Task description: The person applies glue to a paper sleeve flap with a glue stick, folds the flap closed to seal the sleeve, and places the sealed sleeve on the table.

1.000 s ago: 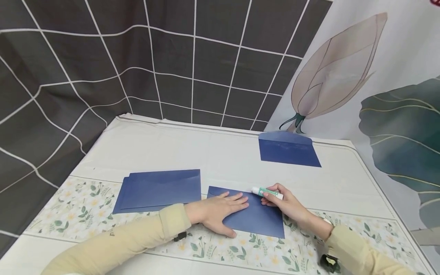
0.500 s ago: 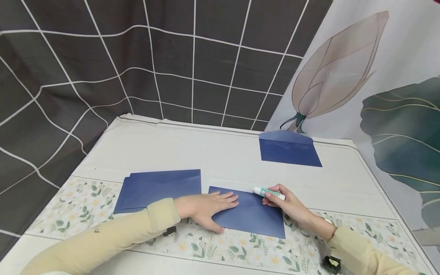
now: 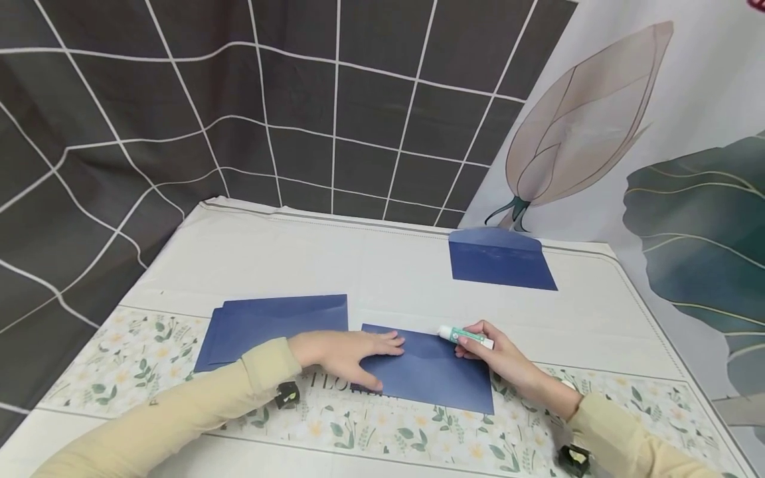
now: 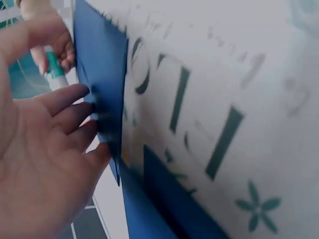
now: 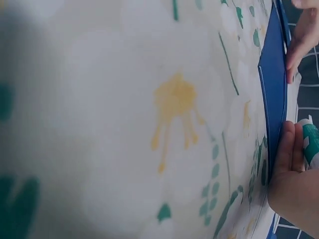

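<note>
A blue envelope (image 3: pixel 439 378) lies on the table in front of the person, in the middle of the head view. Over its left end the left hand (image 3: pixel 352 353) is spread, fingers extended and thumb apart at the near edge. In the left wrist view, the left hand's fingers (image 4: pixel 72 119) overlap the envelope (image 4: pixel 102 64), with nothing gripped. The right hand (image 3: pixel 499 355) holds a green and white glue stick (image 3: pixel 469 336) between thumb and fingers. The glue stick's white end points left, close to the envelope's far edge. In the right wrist view the glue stick (image 5: pixel 311 142) shows only partly.
Left of the left hand, several overlapping blue envelopes (image 3: pixel 281 315) lie on the table, partly behind the wrist. Another blue envelope (image 3: pixel 502 267) with its flap raised sits at the back right. A dark gridded curtain (image 3: pixel 299 99) hangs behind the white, flower-patterned tablecloth (image 3: pixel 287 252).
The left hand has slid left across the envelope, from its middle to its left end. The right hand and glue stick stay in nearly the same place.
</note>
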Demonstrator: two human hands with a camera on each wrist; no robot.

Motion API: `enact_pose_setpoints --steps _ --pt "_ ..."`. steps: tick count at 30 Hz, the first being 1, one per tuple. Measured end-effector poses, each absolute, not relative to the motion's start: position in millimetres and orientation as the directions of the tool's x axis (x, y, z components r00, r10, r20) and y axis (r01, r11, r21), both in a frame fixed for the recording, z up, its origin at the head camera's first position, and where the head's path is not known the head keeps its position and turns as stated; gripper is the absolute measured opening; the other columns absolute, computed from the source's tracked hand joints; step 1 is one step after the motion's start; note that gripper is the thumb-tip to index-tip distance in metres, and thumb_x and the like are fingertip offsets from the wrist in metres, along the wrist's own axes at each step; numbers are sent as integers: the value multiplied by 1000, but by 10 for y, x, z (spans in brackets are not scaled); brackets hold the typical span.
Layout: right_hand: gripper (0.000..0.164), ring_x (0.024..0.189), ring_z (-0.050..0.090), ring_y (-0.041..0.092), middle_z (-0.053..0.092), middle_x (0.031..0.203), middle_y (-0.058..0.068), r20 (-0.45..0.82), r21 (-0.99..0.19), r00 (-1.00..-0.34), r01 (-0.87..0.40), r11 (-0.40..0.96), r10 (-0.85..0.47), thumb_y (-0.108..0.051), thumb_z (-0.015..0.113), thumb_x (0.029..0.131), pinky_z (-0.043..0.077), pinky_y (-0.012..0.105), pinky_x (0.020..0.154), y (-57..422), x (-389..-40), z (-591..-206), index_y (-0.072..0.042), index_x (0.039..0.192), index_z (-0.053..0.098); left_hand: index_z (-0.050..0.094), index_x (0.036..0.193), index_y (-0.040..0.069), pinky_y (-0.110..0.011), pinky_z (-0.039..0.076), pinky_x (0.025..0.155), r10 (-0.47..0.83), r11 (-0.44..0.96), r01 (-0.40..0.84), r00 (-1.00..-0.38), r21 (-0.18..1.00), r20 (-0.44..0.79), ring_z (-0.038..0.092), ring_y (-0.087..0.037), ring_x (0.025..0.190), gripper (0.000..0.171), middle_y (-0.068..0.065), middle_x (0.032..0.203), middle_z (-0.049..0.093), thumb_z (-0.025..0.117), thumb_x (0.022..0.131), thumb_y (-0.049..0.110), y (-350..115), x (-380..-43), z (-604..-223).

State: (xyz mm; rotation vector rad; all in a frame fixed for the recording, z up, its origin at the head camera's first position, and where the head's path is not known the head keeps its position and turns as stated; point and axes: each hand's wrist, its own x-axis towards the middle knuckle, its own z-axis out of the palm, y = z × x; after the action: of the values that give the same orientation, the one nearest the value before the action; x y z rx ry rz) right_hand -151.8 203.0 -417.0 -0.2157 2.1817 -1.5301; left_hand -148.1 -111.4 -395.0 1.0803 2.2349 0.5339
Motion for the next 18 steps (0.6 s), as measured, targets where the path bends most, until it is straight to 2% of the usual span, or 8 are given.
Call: enact_pose_setpoints --steps 4,8,12,18 --pt "40 88 67 5 65 100 3 -285 -926 -879 150 345 -382 -25 56 97 53 19 83 2034 -1517 -4166 4 121 44 45 144 15 -39 22 120 805 581 631 -537 514 -251 28 -19 146 49 -1 155 35 55 97 25 -1083 -1490 -3922" --pt "36 86 65 6 65 96 -1 -286 -929 -867 145 341 -408 -25 55 98 51 21 79 2048 -1512 -4158 2 120 44 49 142 18 -38 32 115 801 591 709 -573 384 -174 39 -18 139 44 0 147 47 53 98 24 -1006 -1454 -3930" --pt "33 86 63 8 65 96 -1 -291 -934 -857 159 319 -425 -26 54 99 48 22 75 2070 -1516 -4139 -1 119 44 50 141 19 -39 42 106 774 624 731 -626 275 -93 47 -17 130 47 1 138 53 58 96 30 -926 -1455 -3944" --pt "26 85 60 7 64 96 -5 -302 -941 -841 187 282 -449 -27 51 100 47 21 75 2101 -1537 -4124 -8 117 44 49 140 17 -39 44 100 694 706 648 -713 286 -98 49 -19 125 67 -2 132 55 72 83 43 -860 -1558 -3938"
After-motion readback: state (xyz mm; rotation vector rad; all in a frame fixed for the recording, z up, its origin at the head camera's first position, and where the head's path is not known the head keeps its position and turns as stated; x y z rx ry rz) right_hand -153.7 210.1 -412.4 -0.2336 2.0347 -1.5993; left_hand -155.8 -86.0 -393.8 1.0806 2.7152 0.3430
